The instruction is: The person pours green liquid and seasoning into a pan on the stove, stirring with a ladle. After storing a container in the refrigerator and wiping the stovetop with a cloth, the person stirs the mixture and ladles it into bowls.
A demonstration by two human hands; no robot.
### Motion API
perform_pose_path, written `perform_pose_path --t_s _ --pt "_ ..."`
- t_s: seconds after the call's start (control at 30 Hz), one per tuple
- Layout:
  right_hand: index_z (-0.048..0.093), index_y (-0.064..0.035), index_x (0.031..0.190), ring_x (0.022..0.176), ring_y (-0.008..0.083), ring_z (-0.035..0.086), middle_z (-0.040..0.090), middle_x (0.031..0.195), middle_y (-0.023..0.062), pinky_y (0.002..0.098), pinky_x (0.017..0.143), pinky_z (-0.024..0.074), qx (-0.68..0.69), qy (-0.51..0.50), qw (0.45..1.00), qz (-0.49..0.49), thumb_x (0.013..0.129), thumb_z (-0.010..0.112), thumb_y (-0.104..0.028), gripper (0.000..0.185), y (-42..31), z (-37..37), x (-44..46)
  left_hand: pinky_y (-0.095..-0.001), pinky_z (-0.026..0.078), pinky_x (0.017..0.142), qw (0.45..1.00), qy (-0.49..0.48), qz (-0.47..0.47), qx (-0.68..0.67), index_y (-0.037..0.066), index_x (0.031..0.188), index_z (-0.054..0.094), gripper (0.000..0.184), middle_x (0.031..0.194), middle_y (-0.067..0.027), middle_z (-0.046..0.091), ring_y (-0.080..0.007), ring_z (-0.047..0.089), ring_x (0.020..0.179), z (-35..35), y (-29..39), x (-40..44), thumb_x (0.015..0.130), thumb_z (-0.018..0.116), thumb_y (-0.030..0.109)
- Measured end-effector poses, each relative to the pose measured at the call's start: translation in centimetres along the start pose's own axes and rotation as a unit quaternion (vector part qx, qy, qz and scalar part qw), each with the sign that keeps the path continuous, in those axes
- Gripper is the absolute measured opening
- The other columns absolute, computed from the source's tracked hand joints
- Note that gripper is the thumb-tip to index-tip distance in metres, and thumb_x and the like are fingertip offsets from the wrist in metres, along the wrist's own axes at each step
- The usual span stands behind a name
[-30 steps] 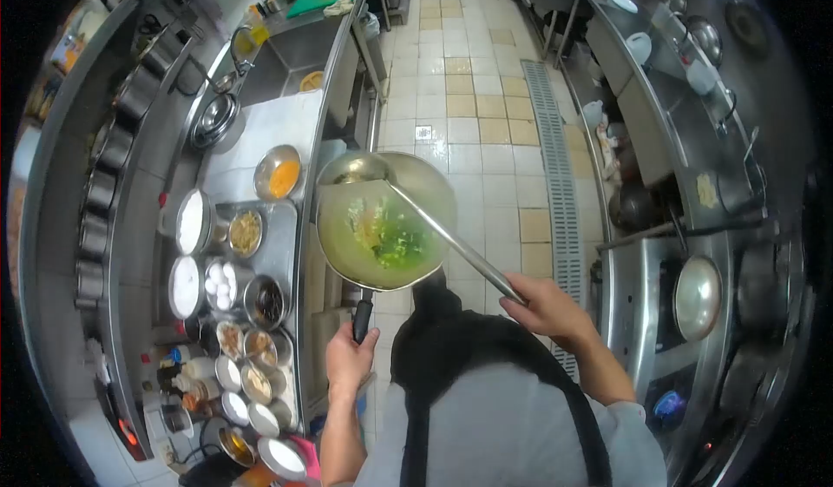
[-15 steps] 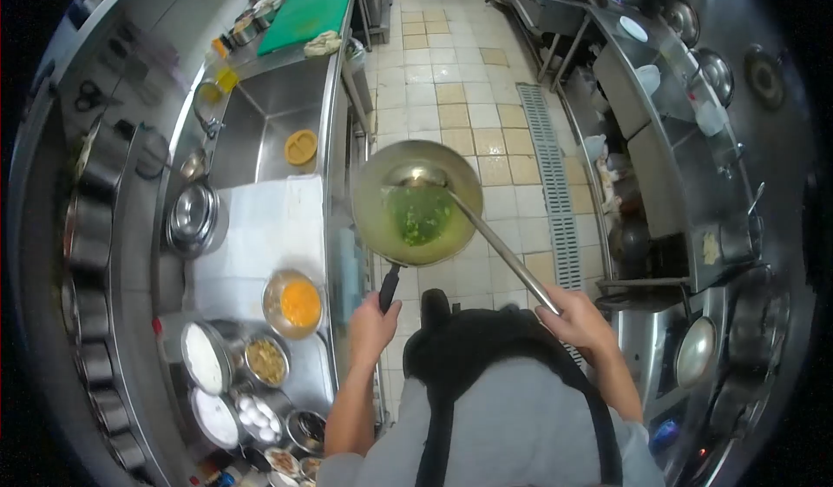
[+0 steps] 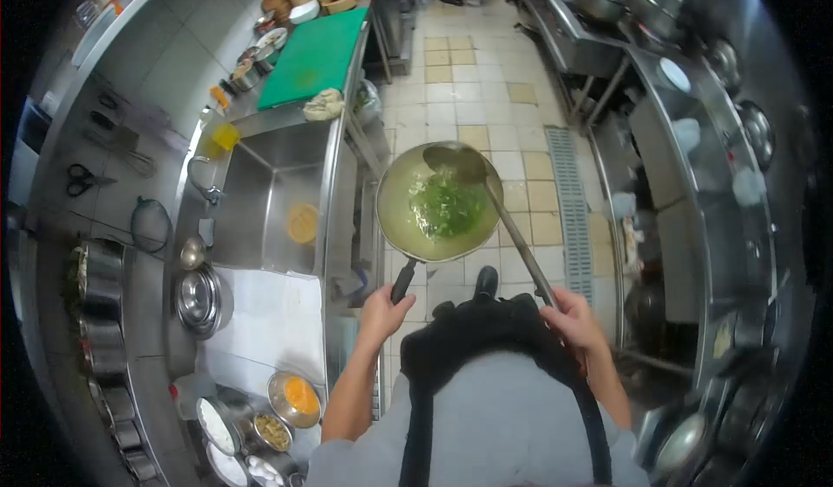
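Observation:
My left hand (image 3: 384, 312) is wrapped round the black handle of a wok (image 3: 396, 237), which it holds out over the floor. Inside the wok lies a wet mix with chopped greens (image 3: 451, 209). My right hand (image 3: 568, 316) grips the long metal handle of a ladle (image 3: 455, 161). The ladle's bowl is at the far right part of the wok, its rounded back partly facing up. Whether the bowl touches the wok or holds anything, I cannot tell.
On the left are a steel sink (image 3: 293, 153), a green cutting board (image 3: 317, 57) and a bowl of orange-yellow liquid (image 3: 300, 396). A steel counter with a stove (image 3: 568, 18) runs along the right. Tiled floor (image 3: 447, 79) with a drain grate (image 3: 568, 209) stretches ahead.
I have moved forward along the aisle, so the sink and counters sit lower in view. The ladle has shifted to the wok's far right side, and the greens look more spread out.

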State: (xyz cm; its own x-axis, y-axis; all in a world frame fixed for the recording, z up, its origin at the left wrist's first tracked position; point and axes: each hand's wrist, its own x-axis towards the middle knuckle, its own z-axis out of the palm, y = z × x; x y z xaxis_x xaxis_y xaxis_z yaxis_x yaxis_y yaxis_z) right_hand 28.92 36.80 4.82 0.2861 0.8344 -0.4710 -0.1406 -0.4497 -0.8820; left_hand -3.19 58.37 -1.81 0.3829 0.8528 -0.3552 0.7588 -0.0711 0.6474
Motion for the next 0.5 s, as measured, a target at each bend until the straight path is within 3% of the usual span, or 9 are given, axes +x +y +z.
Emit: perform_pose_path --t_s 0.03,0.07,0.17,0.23,0.3,0.33,0.5 --pt "0.063 -0.0007 0.127 0.057 0.0070 0.052 0.060 0.078 -0.0030 0.0240 0.048 0.0400 0.065 -0.015 0.997 0.037 0.093 0.068 -0.009 0.035 -1.1 -1.0 2.7 -0.0399 0.050 0.066 0.999 0.021 -0.011 -0.027 -0.003 0.098 0.068 0.041 0.072 -0.0164 0.065 -0.0250 0.064 0.068 0.0 0.3 0.6 0.084 0.076 0.036" --pt "0.062 -0.0019 0.125 0.048 0.0060 0.048 0.055 0.072 -0.0034 0.0237 0.042 0.0368 0.093 -0.043 0.995 0.020 0.094 0.067 -0.010 0.033 -2.0 -1.7 5.7 -0.0387 0.049 0.066 0.997 0.042 -0.021 -0.056 -0.002 0.102 0.069 0.042 0.071 -0.0147 0.064 -0.0213 0.062 0.067 -0.3 0.8 1.8 0.084 0.077 0.035" --pt "0.060 -0.0012 0.126 0.042 0.0075 0.043 0.054 0.070 -0.0022 0.0243 0.040 0.0354 0.184 -0.125 0.975 0.005 0.095 0.064 -0.013 0.034 -5.0 -4.0 14.3 -0.0363 0.048 0.063 0.990 0.090 -0.088 -0.064 -0.002 0.107 0.070 0.043 0.069 -0.0119 0.063 -0.0177 0.058 0.066 -2.4 3.6 2.5 0.084 0.078 0.033" --pt "0.058 -0.0016 0.128 0.041 0.0069 0.040 0.049 0.066 -0.0025 0.0240 0.040 0.0340 0.176 -0.135 0.975 0.013 0.097 0.061 -0.016 0.035 -8.1 -3.8 20.0 -0.0351 0.047 0.061 0.982 0.092 -0.151 -0.069 -0.003 0.105 0.069 0.043 0.069 -0.0107 0.063 -0.0173 0.057 0.064 -4.5 6.1 3.1 0.083 0.079 0.032" --pt "0.057 -0.0028 0.127 0.040 0.0064 0.038 0.045 0.065 -0.0036 0.0242 0.039 0.0320 0.215 -0.122 0.968 0.032 0.097 0.060 -0.017 0.033 -10.7 -3.1 25.8 -0.0382 0.046 0.061 0.966 0.137 -0.194 -0.097 0.001 0.090 0.066 0.034 0.067 -0.0128 0.061 -0.0229 0.054 0.061 -5.6 5.8 3.9 0.084 0.078 0.032" --pt "0.057 -0.0028 0.127 0.040 0.0064 0.038 0.045 0.065 -0.0036 0.0242 0.039 0.0320 0.210 -0.127 0.969 0.035 0.097 0.060 -0.017 0.033 -11.8 -2.8 28.7 -0.0365 0.044 0.059 0.961 0.156 -0.191 -0.124 0.000 0.088 0.065 0.033 0.065 -0.0095 0.057 -0.0181 0.050 0.060 -5.9 4.7 4.6 0.084 0.078 0.031" --pt "0.057 -0.0047 0.123 0.040 0.0050 0.035 0.042 0.063 -0.0056 0.0239 0.038 0.0287 0.262 -0.134 0.944 0.151 0.099 0.058 -0.017 0.027 -15.0 0.3 42.5 -0.0329 0.045 0.061 0.922 0.230 -0.197 -0.240 0.001 0.093 0.065 0.033 0.069 -0.0038 0.058 -0.0147 0.050 0.063 -9.8 3.3 9.2 0.085 0.080 0.030"
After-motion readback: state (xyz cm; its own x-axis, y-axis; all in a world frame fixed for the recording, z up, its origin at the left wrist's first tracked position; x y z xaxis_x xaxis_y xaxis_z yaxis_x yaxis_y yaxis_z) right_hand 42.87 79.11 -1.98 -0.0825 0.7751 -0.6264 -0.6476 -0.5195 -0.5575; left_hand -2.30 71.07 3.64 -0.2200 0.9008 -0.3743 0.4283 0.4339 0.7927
